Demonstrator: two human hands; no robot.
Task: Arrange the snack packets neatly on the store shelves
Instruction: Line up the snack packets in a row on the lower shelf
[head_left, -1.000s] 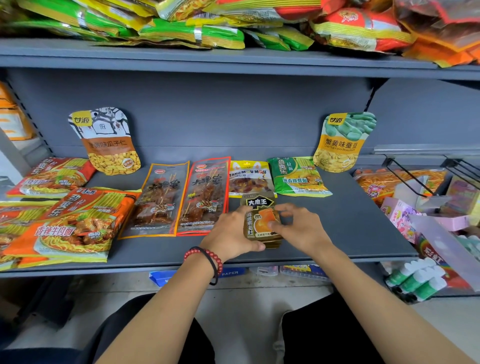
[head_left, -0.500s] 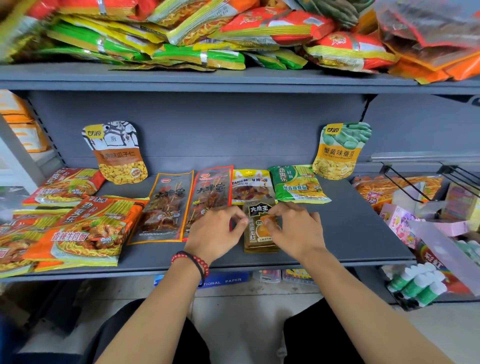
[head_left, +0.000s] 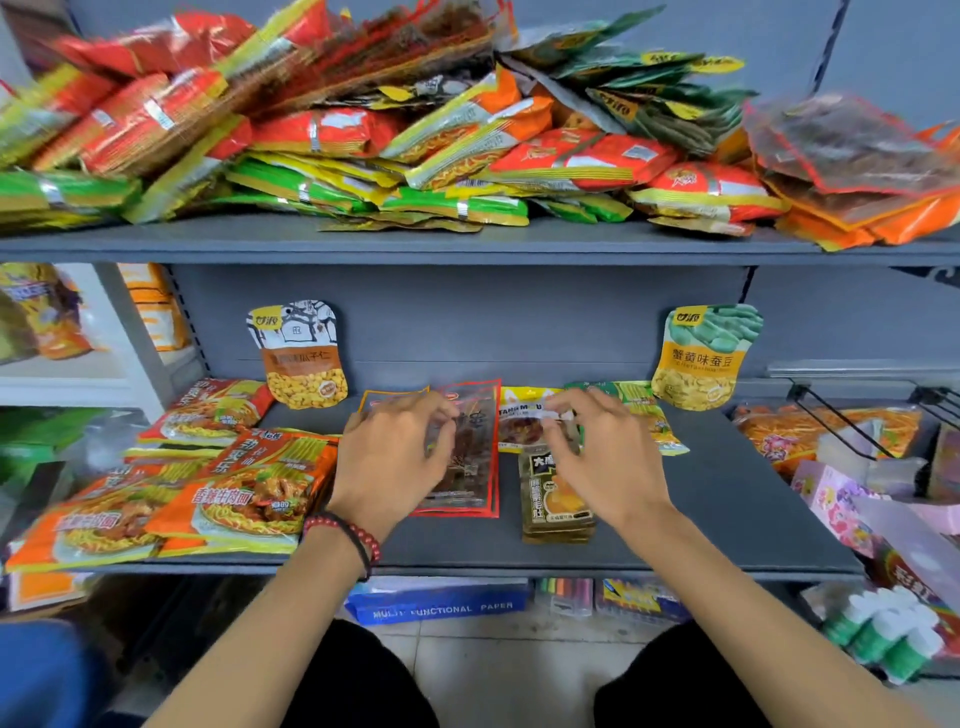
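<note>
Head view: half a second ago both hands were closed in on the small dark-gold packet stack (head_left: 558, 499), squaring it up. Now the left grip (head_left: 395, 457) and right grip (head_left: 602, 457) have let go and lifted away. Both are released, fingers loosely spread and empty as far as the blur shows. The stack lies flat on the lower shelf (head_left: 727, 509), partly under the right grip's palm, its edges lined up. That pile looks finished, and the hands are likely heading for the next packet.

Between the two grips lies the red-edged skewer packet (head_left: 472, 467), a long, flat sleeve of clear, glossy film with dark strips inside. Just beyond the right grip's fingertips are a yellow packet (head_left: 519, 421) and a green packet (head_left: 649, 415), both small, flat foil rectangles. To the left of the left grip, orange noodle packets (head_left: 249, 493) overlap in puffy, crinkled pillows.

Well above both grips, the snack heap (head_left: 467, 156) on the upper shelf (head_left: 467, 244) is a slippery jumble of shiny wrappers at every angle. Judging by that, most of the tidying is still to do.
</note>
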